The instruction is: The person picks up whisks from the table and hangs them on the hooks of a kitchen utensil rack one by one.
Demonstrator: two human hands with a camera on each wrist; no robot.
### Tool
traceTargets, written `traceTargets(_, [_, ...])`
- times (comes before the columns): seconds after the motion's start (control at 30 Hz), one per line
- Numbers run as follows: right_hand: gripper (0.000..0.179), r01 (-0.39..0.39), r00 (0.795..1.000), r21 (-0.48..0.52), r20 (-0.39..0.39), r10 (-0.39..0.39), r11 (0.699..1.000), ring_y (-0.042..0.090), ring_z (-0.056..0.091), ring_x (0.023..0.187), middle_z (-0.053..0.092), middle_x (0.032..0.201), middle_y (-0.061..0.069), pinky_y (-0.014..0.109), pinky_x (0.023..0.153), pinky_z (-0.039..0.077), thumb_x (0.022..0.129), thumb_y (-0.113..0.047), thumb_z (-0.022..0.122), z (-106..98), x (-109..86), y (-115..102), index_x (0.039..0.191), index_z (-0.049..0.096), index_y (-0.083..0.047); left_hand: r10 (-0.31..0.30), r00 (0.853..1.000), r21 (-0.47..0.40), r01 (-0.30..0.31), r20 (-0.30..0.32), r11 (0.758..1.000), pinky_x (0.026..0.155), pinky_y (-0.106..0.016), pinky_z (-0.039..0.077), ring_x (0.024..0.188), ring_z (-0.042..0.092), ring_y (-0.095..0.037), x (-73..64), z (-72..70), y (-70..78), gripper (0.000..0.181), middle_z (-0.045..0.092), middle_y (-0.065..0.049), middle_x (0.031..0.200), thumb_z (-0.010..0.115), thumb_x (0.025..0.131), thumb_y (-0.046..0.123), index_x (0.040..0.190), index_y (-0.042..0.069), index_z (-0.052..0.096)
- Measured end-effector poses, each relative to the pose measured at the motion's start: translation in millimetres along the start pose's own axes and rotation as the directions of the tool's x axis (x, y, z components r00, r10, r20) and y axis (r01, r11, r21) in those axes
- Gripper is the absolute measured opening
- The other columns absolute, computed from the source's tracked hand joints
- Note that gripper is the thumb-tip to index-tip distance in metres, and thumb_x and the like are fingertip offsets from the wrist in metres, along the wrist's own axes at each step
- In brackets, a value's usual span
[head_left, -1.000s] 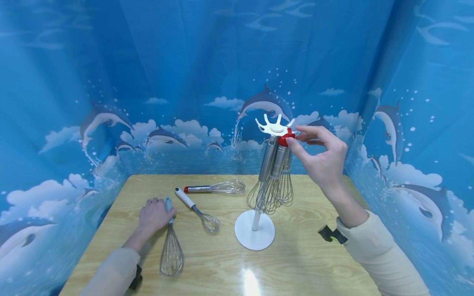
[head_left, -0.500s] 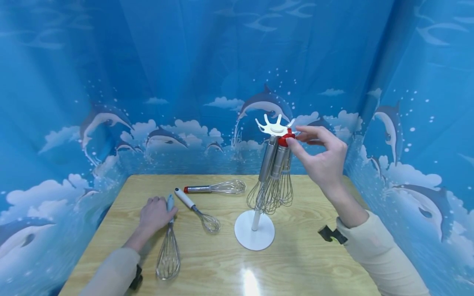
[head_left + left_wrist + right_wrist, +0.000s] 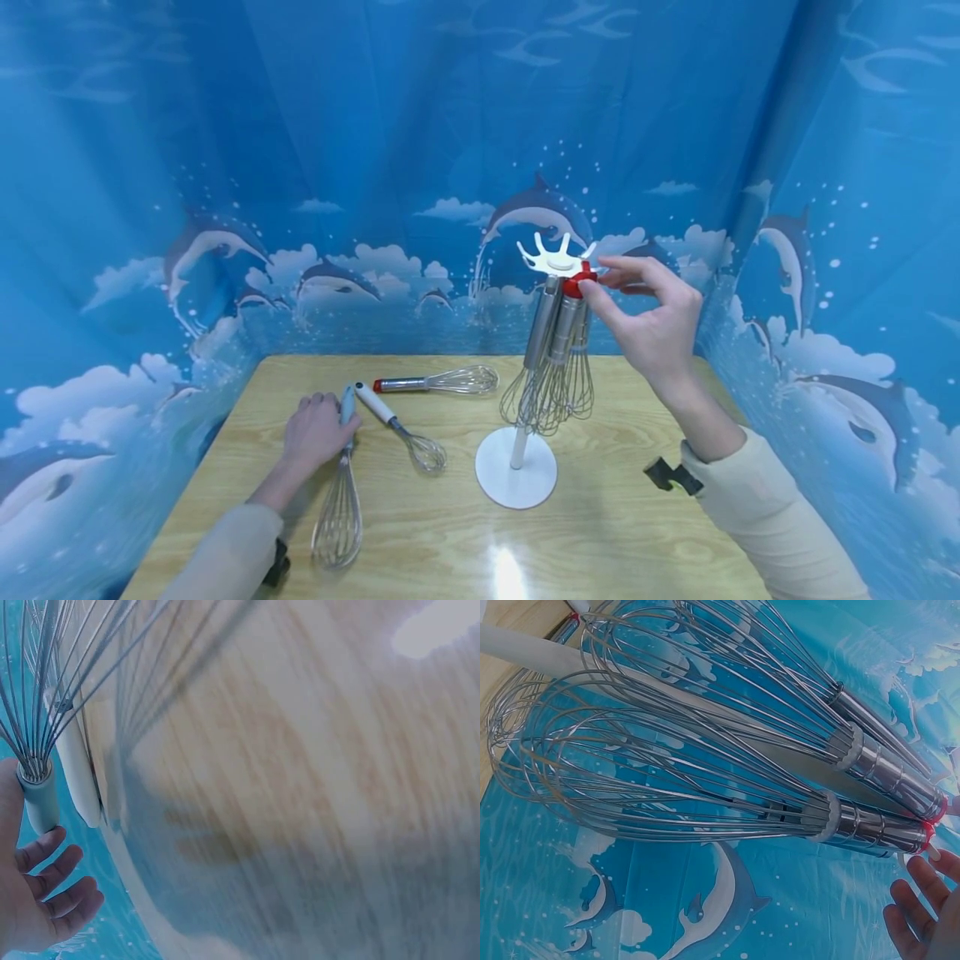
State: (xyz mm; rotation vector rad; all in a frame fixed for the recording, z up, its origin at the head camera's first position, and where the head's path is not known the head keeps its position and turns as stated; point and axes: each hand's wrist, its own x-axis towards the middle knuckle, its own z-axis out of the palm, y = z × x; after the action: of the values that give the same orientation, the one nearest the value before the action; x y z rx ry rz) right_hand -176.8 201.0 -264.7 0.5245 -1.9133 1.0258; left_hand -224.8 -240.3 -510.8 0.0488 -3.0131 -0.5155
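Note:
In the head view, my left hand point(image 3: 315, 432) is at the table's left with a large wire whisk that has a light-blue handle point(image 3: 347, 406). The left wrist view shows thumb and index finger pinching that handle point(image 3: 41, 806), with the other fingers loosely bent. My right hand point(image 3: 658, 321) is raised at the top of a white stand point(image 3: 553, 260). Its thumb and fingers pinch the red end of a steel-handled whisk point(image 3: 566, 332) at one of the stand's hooks. Another steel-handled whisk point(image 3: 542, 325) hangs beside it, and a further one partly behind.
The stand's round white base point(image 3: 498, 479) is on the wooden table point(image 3: 622, 533). Between stand and left hand lies a small white-handled whisk point(image 3: 375, 402). Farther back is a red-tipped whisk point(image 3: 405, 383). Blue dolphin-print curtains point(image 3: 375, 167) surround the table.
The wire end of the blue-handled whisk has swung left and slightly nearer, while its handle end has shifted a little away. My right hand and the hanging whisks have stayed in place.

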Motion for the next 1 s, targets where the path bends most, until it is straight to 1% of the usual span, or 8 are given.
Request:
traceTargets(0.1, [0.030, 0.008, 1.000, -0.010, 0.006, -0.008, 1.000, -0.014, 0.063, 0.091, 0.079, 0.100, 0.021, 0.012, 0.084, 0.053, 0.087, -0.012, 0.082, 0, -0.4, 1, 0.115, 0.078, -0.001, 0.008, 1.000, -0.012, -0.008, -0.014, 1.000, 0.067, -0.040, 0.050, 0.090, 0.057, -0.032, 0.1, -1.7, 2.1, 0.048, 0.063, -0.018, 0.100, 0.061, 0.093, 0.043, 0.109, -0.002, 0.066])
traceTargets(0.27, [0.029, 0.011, 1.000, -0.006, 0.000, -0.011, 1.000, -0.013, 0.064, 0.090, 0.079, 0.099, 0.020, 0.012, 0.084, 0.053, 0.087, -0.013, 0.082, 0, -0.5, 0, 0.115, 0.079, -0.004, 0.016, 0.999, -0.032, -0.017, -0.035, 0.999, 0.072, -0.046, 0.053, 0.095, 0.059, -0.034, 0.9, -3.5, 5.1, 0.051, 0.064, -0.020, 0.105, 0.061, 0.094, 0.042, 0.116, -0.003, 0.067])
traceTargets(0.43, [0.029, 0.013, 1.000, 0.000, -0.010, -0.013, 1.000, -0.013, 0.064, 0.089, 0.079, 0.098, 0.021, 0.011, 0.084, 0.054, 0.087, -0.013, 0.082, 1, -0.8, 1, 0.114, 0.079, -0.003, 0.035, 0.996, -0.062, -0.040, -0.080, 0.997, 0.074, -0.048, 0.055, 0.099, 0.061, -0.036, -0.2, -5.8, 8.8, 0.051, 0.067, -0.021, 0.109, 0.062, 0.096, 0.043, 0.120, -0.002, 0.068])
traceTargets(0.57, [0.029, 0.005, 1.000, 0.003, -0.006, -0.005, 1.000, -0.013, 0.064, 0.089, 0.079, 0.098, 0.021, 0.012, 0.083, 0.054, 0.087, -0.011, 0.082, 1, -1.2, 1, 0.114, 0.079, -0.003, 0.049, 0.992, -0.077, -0.058, -0.119, 0.995, 0.075, -0.051, 0.057, 0.103, 0.063, -0.038, -1.8, -8.0, 12.9, 0.050, 0.068, -0.022, 0.112, 0.063, 0.096, 0.043, 0.121, 0.000, 0.068])
traceTargets(0.7, [0.029, 0.005, 1.000, 0.006, 0.004, -0.005, 1.000, -0.012, 0.064, 0.089, 0.078, 0.098, 0.022, 0.013, 0.084, 0.054, 0.088, -0.012, 0.081, 0, -1.1, 0, 0.115, 0.079, -0.002, 0.059, 0.988, -0.073, -0.070, -0.144, 0.995, 0.079, -0.054, 0.059, 0.109, 0.064, -0.041, -3.9, -10.1, 17.8, 0.049, 0.069, -0.023, 0.115, 0.064, 0.095, 0.042, 0.120, 0.000, 0.068])
traceTargets(0.77, [0.028, 0.000, 1.000, 0.014, -0.008, 0.000, 1.000, -0.012, 0.064, 0.088, 0.079, 0.097, 0.021, 0.013, 0.083, 0.054, 0.087, -0.010, 0.082, 1, -0.7, 0, 0.114, 0.079, -0.003, 0.063, 0.986, -0.076, -0.076, -0.154, 0.994, 0.081, -0.055, 0.059, 0.111, 0.064, -0.042, -4.9, -11.0, 20.2, 0.049, 0.069, -0.023, 0.116, 0.065, 0.095, 0.042, 0.120, 0.000, 0.069])
traceTargets(0.9, [0.029, 0.004, 1.000, 0.014, -0.010, -0.004, 1.000, -0.013, 0.064, 0.088, 0.078, 0.097, 0.022, 0.013, 0.083, 0.055, 0.087, -0.012, 0.082, 1, -0.3, 0, 0.114, 0.079, -0.001, 0.067, 0.984, -0.081, -0.082, -0.168, 0.993, 0.081, -0.054, 0.059, 0.109, 0.065, -0.042, -6.2, -12.5, 24.5, 0.048, 0.070, -0.023, 0.114, 0.066, 0.094, 0.042, 0.118, 0.000, 0.070])
traceTargets(1.0, [0.029, 0.000, 1.000, 0.012, -0.012, 0.000, 1.000, -0.013, 0.064, 0.088, 0.079, 0.096, 0.022, 0.013, 0.083, 0.055, 0.087, -0.012, 0.082, 2, -0.6, 0, 0.113, 0.079, -0.001, 0.070, 0.982, -0.079, -0.084, -0.175, 0.993, 0.077, -0.052, 0.059, 0.105, 0.065, -0.040, -6.9, -13.4, 26.5, 0.046, 0.071, -0.021, 0.110, 0.067, 0.094, 0.040, 0.116, 0.000, 0.070])
